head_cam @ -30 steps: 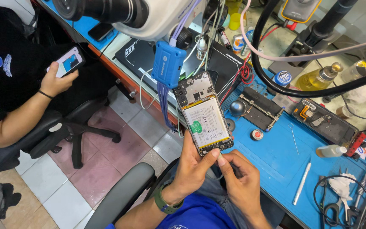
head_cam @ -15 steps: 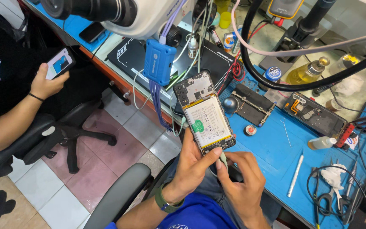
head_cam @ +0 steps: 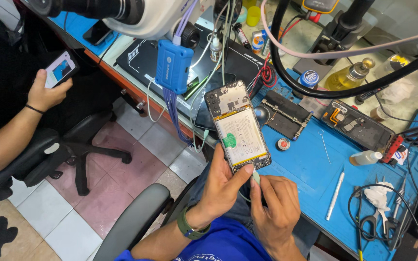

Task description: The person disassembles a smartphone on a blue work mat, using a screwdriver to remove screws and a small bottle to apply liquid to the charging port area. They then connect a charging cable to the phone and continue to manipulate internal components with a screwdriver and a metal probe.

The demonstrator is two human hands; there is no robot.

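I hold an opened phone (head_cam: 238, 126) with its back cover off, showing a white battery with a green tab and a circuit board at the top. My left hand (head_cam: 221, 186) grips the phone's lower end, thumb on its bottom edge. My right hand (head_cam: 274, 210) pinches a small pale-green tool (head_cam: 256, 178) whose tip touches the phone's bottom edge. The phone is lifted above the front edge of a blue work mat (head_cam: 310, 164).
On the mat lie a dark phone frame (head_cam: 361, 128), a black board holder (head_cam: 284, 113), a white pen-like tool (head_cam: 335, 194), a small squeeze bottle (head_cam: 366, 157) and scissors (head_cam: 380, 220). A microscope (head_cam: 122, 12) hangs above. At left another person's hand (head_cam: 47, 92) holds a phone.
My hands and the open phone have stayed together with little change; the view has shifted slightly. The person at left still holds their phone.
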